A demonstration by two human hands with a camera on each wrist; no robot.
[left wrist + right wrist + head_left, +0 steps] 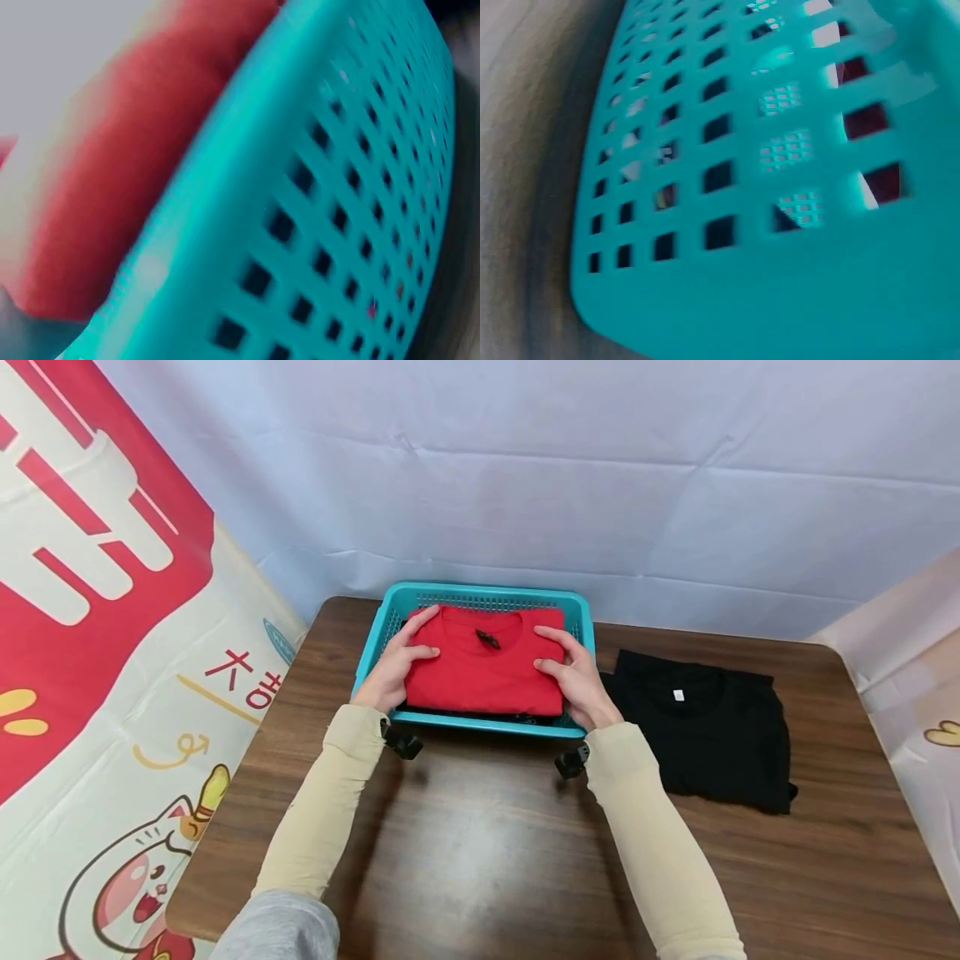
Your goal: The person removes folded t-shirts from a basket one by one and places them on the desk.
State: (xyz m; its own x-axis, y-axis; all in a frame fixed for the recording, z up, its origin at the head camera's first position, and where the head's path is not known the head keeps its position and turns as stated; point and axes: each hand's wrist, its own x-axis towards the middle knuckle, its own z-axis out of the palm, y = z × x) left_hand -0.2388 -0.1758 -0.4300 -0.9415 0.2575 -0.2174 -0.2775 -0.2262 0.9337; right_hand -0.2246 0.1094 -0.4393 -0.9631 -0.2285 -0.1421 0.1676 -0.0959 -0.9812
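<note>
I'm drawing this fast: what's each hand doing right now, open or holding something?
Left hand: closed, holding the left side of the red shirt.
Right hand: closed, holding the right side of that shirt.

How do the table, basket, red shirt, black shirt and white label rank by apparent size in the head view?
Largest to smallest:
1. Table
2. Basket, by its whole outline
3. Black shirt
4. Red shirt
5. White label

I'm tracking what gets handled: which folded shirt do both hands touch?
The red shirt, in the teal basket, with the left hand and right hand at its sides. The black shirt lies on the table.
</note>
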